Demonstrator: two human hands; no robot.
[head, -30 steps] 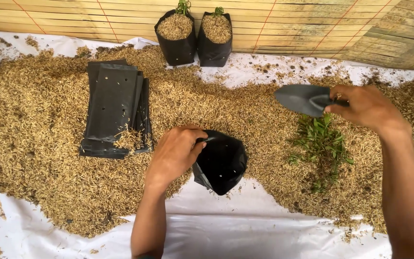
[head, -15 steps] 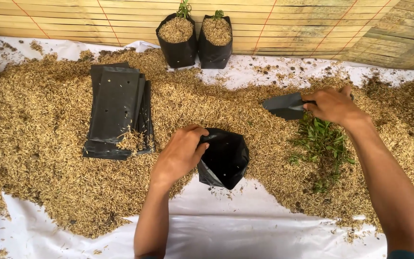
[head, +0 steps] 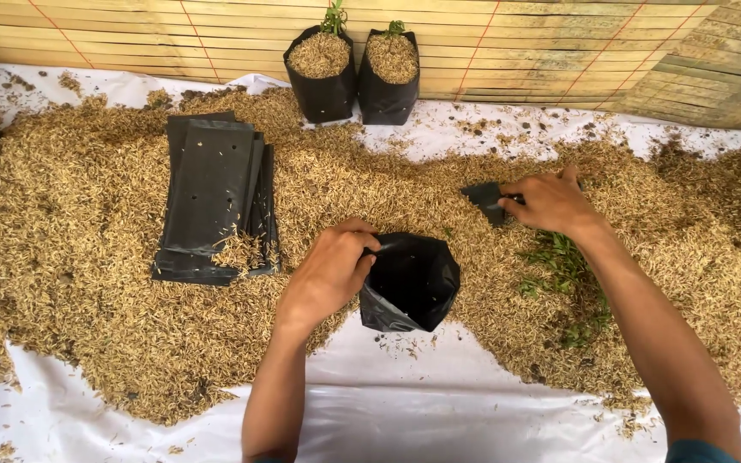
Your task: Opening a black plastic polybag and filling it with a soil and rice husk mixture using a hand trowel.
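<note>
Bag [head: 409,283], frame centre, mouth gaping toward upper right, rim pinched by left hand [head: 329,273]; right hand [head: 551,204], closed on scoop [head: 484,201], lies up-right in husks [head: 87,257].

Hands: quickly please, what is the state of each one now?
Left hand: closed on the rim of the open black grow bag.
Right hand: closed on the dark scoop, pushed into the rice husk.
</note>
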